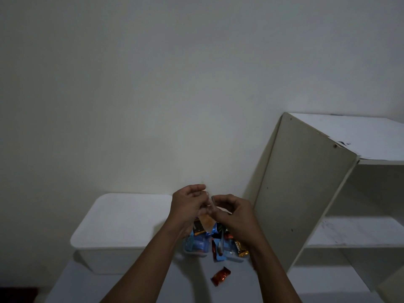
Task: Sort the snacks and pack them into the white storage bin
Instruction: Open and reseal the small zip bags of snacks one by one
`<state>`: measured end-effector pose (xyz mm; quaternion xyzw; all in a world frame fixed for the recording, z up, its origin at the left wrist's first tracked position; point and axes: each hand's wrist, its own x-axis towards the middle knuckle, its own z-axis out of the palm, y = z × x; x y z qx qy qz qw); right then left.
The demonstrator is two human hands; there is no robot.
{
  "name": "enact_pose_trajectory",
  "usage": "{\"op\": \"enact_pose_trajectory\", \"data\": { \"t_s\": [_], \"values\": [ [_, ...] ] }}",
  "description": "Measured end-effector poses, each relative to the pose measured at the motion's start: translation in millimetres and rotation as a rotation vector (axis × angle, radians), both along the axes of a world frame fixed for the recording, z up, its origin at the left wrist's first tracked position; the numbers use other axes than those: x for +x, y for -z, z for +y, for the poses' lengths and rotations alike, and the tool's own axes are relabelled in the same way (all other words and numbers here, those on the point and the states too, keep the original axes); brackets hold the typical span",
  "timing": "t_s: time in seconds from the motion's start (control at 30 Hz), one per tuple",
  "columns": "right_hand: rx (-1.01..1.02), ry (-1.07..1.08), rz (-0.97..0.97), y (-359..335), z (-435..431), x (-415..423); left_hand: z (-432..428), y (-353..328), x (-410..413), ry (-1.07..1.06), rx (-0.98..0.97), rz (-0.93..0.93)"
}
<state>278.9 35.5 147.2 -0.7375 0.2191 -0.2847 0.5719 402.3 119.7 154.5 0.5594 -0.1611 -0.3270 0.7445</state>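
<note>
A white storage bin with its lid on sits at the left against the wall. Both my hands are raised above a pile of snack packets. My left hand and my right hand pinch the top of a clear plastic bag that holds an orange packet. Under the hands lie several blue, dark and gold snack packets in clear wrapping. A red foil snack lies alone on the surface nearer me.
A white shelf unit stands tilted at the right, its side panel close to my right hand. The grey-white tabletop runs under everything. A plain wall fills the upper view.
</note>
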Motion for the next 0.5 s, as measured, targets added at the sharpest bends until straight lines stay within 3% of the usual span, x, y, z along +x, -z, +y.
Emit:
{"op": "enact_pose_trajectory", "data": {
  "t_s": [0.17, 0.33, 0.5],
  "values": [
    [-0.026, 0.213, -0.022, 7.4, -1.5, 3.4, 0.5, 11.5, -2.5, 0.009, 0.011, -0.035],
    [0.259, 0.255, -0.146, 4.7, -2.6, -7.5, 13.8, 38.2, -1.7, -0.045, 0.219, -0.494],
    [0.572, 0.314, -0.235, 19.0, -18.2, -15.3, 24.8, 62.0, -19.1, 0.224, 0.167, -0.324]
  ]
}}
